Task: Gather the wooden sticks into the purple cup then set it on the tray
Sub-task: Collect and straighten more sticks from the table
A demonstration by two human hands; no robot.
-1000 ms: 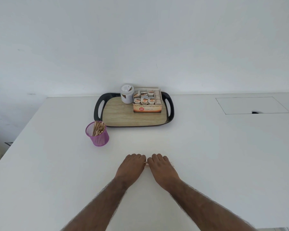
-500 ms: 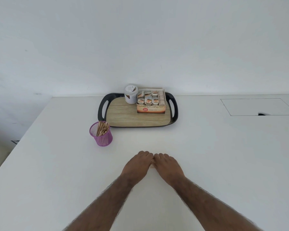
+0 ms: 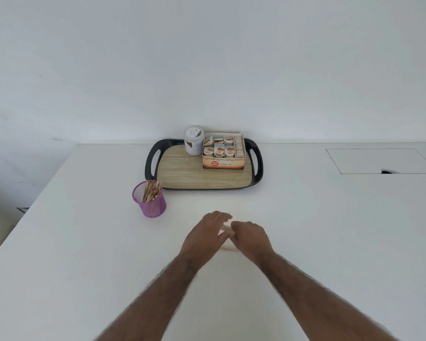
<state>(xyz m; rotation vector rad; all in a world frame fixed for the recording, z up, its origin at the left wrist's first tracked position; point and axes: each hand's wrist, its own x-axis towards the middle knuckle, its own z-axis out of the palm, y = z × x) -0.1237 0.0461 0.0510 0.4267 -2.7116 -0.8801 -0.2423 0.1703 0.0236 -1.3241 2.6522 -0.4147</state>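
Observation:
The purple mesh cup (image 3: 150, 201) stands on the white table, just off the tray's front left corner, with a bundle of wooden sticks (image 3: 152, 191) upright in it. The black tray with a wood-look floor (image 3: 202, 177) lies behind it. My two hands meet in the middle of the table. A few pale wooden sticks (image 3: 225, 228) show between them. My right hand (image 3: 250, 238) has its fingers curled around their end. My left hand (image 3: 205, 236) is blurred, its fingers stretched out over the sticks.
On the tray stand a white jar (image 3: 193, 141) at the back left and an open box of tea bags (image 3: 223, 151) at the back right. A rectangular hatch (image 3: 379, 160) is set into the table at the far right. The table's left edge runs diagonally.
Both hands went from lying flat, fingertips together on the table, to drawing the sticks up between them. The left hand is lifting and blurred. The view shifted slightly.

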